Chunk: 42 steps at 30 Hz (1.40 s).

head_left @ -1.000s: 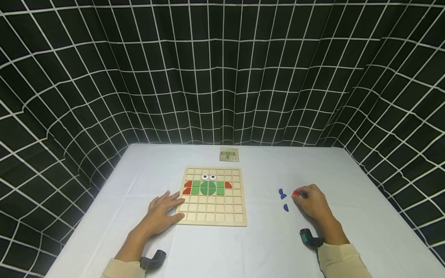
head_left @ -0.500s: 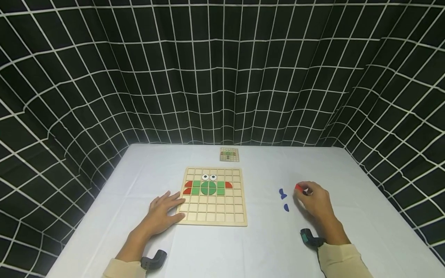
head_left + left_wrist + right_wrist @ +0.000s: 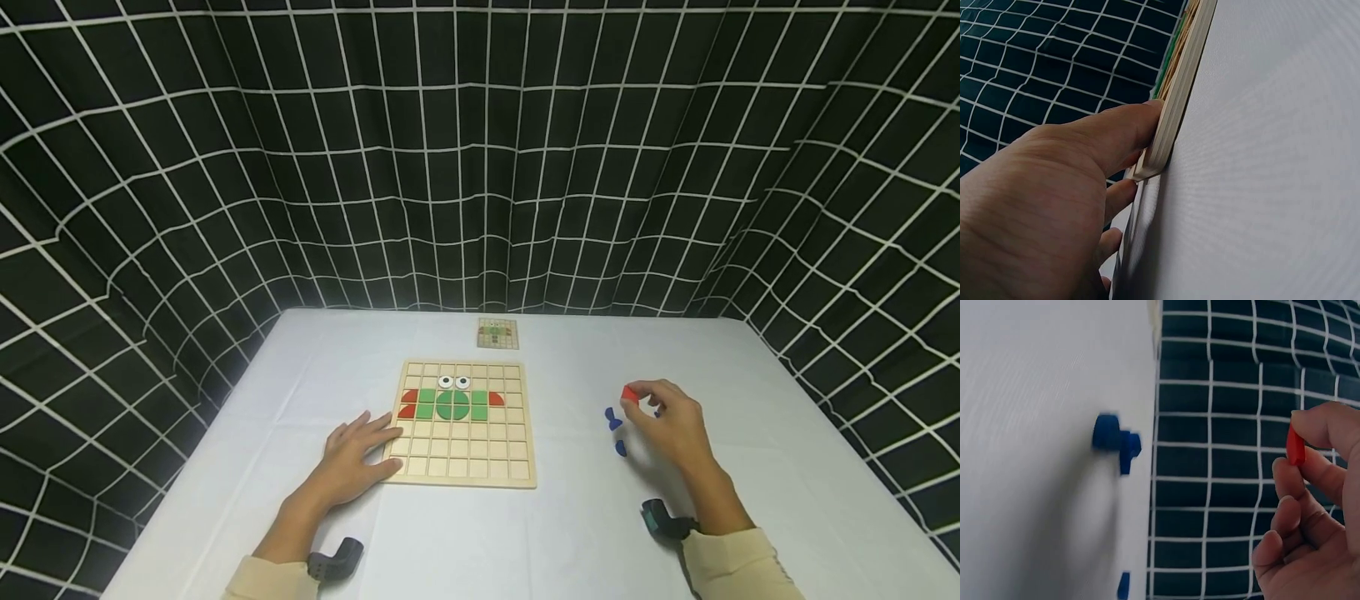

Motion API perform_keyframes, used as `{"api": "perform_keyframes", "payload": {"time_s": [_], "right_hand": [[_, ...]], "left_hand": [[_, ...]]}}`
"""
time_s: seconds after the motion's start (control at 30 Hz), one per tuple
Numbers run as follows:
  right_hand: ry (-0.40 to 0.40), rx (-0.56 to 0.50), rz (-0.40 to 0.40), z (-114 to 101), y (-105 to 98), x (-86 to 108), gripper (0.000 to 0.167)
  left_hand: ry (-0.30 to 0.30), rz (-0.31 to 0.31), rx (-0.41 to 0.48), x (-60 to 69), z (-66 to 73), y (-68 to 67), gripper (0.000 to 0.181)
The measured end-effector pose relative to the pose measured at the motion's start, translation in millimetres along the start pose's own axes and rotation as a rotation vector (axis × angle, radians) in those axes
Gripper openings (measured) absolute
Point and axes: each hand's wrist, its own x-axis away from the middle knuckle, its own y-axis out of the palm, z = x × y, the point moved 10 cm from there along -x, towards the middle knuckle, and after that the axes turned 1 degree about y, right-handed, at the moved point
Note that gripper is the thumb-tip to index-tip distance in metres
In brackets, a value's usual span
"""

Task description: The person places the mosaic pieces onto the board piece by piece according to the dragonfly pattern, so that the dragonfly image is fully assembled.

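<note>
A wooden grid board (image 3: 483, 471) lies on the table with flat pieces set in its cells: a green circle (image 3: 453, 406) of quarter pieces, green squares (image 3: 425, 403), red quarter pieces (image 3: 497, 400) and two eye pieces (image 3: 446, 382). My left hand (image 3: 352, 461) rests on the board's left edge, fingers spread; its thumb (image 3: 1125, 125) touches the rim. Above the table at the right, my right hand (image 3: 675, 423) pinches a red piece (image 3: 1296, 445) between thumb and fingertips. Several blue pieces (image 3: 620, 448) lie below and beside it, one partly hidden by the fingers.
A small patterned card (image 3: 497, 333) lies behind the board, showing a similar coloured figure. White cloth (image 3: 577, 533) covers the table. Black curtains with a white grid (image 3: 480, 167) stand around the back and sides.
My right hand has lifted the red piece off the table and carried it slightly left, uncovering a blue piece behind the fingers. My left hand stays on the board's edge.
</note>
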Motion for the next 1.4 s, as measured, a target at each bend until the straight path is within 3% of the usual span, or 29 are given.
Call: {"api": "perform_keyframes", "payload": {"time_s": [0.7, 1.4], "right_hand": [[-0.197, -0.131, 0.016, -79, 20, -9.0, 0.022], [-0.251, -0.237, -0.124, -120, 78, -12.1, 0.021]], "left_hand": [[0.001, 0.000, -0.011, -1.6, -1.8, 0.5, 0.052], [-0.007, -0.004, -0.001, -1.0, 0.3, 0.1, 0.052]]}}
